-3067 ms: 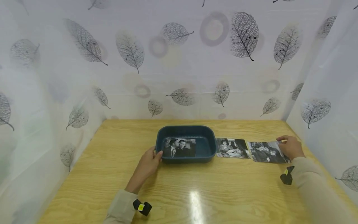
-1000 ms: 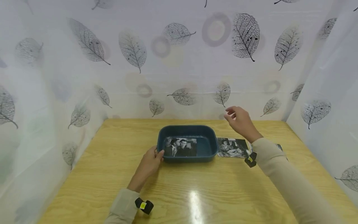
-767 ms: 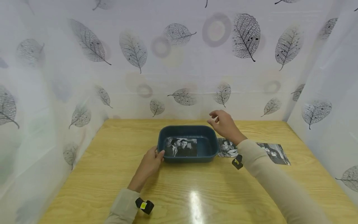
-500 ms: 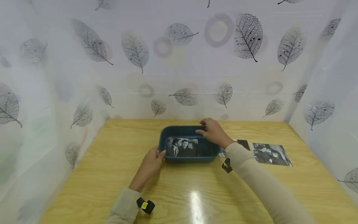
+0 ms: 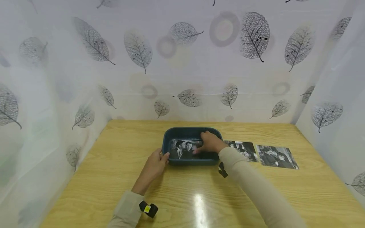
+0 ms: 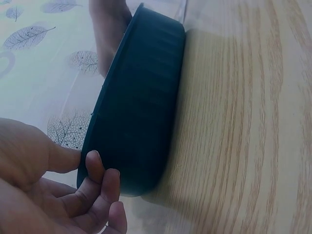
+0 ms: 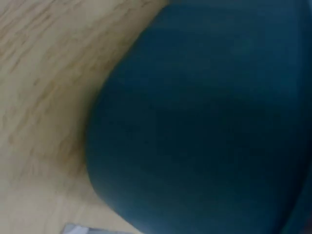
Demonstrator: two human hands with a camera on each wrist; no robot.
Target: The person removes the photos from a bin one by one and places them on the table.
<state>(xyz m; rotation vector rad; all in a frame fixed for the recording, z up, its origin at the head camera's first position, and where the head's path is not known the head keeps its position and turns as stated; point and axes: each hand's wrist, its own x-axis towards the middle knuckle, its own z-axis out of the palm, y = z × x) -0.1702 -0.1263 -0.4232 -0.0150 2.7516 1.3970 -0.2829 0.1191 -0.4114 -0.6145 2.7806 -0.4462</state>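
A dark blue rectangular baking dish (image 5: 194,162) stands on the wooden table with a black-and-white photo (image 5: 182,150) lying on its bottom. My left hand (image 5: 154,164) pinches the dish's left rim; the left wrist view has the thumb on one side of the rim and curled fingers against the outer wall. Inside the dish is my right hand (image 5: 210,143), thumb and fingers spread apart right at the photo's right edge. The right wrist view is filled by the dish's outer wall (image 7: 195,122), and that hand's fingers are hidden there.
Right of the dish, a second photo (image 5: 246,150) lies partly behind the right sleeve. A third photo (image 5: 277,157) lies farther right. A leaf-patterned curtain (image 5: 188,63) closes off the table's back and sides.
My right hand has left the rightmost photo, swung left through the air above the table and come down into the dish. The left hand keeps its hold on the rim.
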